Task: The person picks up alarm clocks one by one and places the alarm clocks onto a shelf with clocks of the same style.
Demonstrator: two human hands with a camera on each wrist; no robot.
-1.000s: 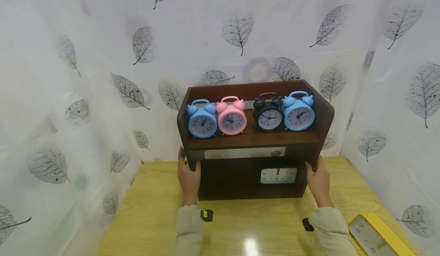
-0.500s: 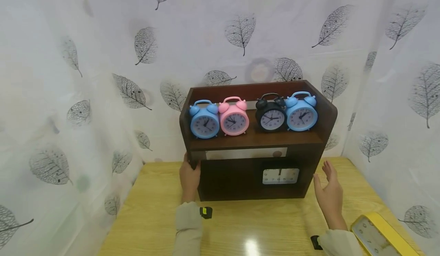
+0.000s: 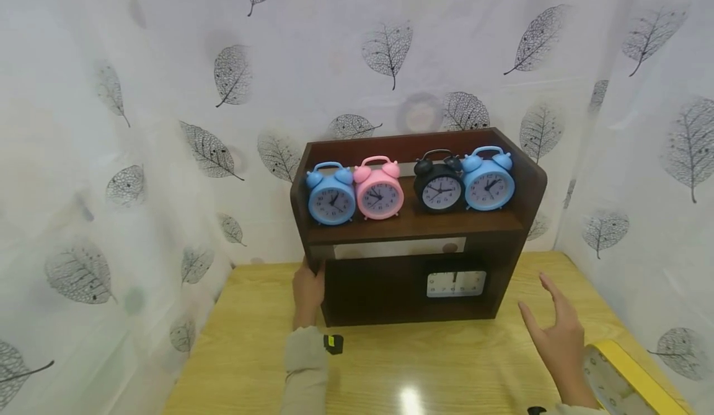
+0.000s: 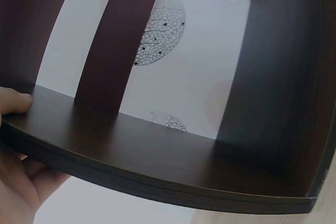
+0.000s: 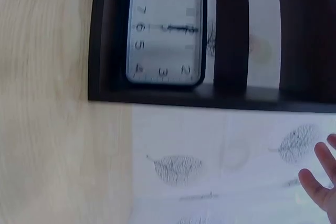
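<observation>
My left hand (image 3: 308, 292) grips the left side panel of a dark brown two-tier shelf (image 3: 374, 288). In the left wrist view, its thumb (image 4: 16, 100) lies inside the panel and the other fingers are outside. My right hand (image 3: 560, 344) is off the shelf, with fingers spread and nothing held, just left of a yellow rectangular clock (image 3: 641, 371). On the upper tier stand a blue alarm clock (image 3: 331, 204), a pink one (image 3: 380, 199), a black one (image 3: 439, 192) and a second blue one (image 3: 488, 189). A black-framed rectangular clock (image 3: 456, 283) sits in the lower tier's right part.
The shelf stands at the back of a light wooden table (image 3: 413, 356). White curtains (image 3: 334, 62) with a leaf print hang behind it and on both sides. A gap separates the pink clock from the black one.
My right hand has let go of the shelf's right side and moved right and toward me, near the yellow clock. The left hand stays on the shelf. The clocks have not moved.
</observation>
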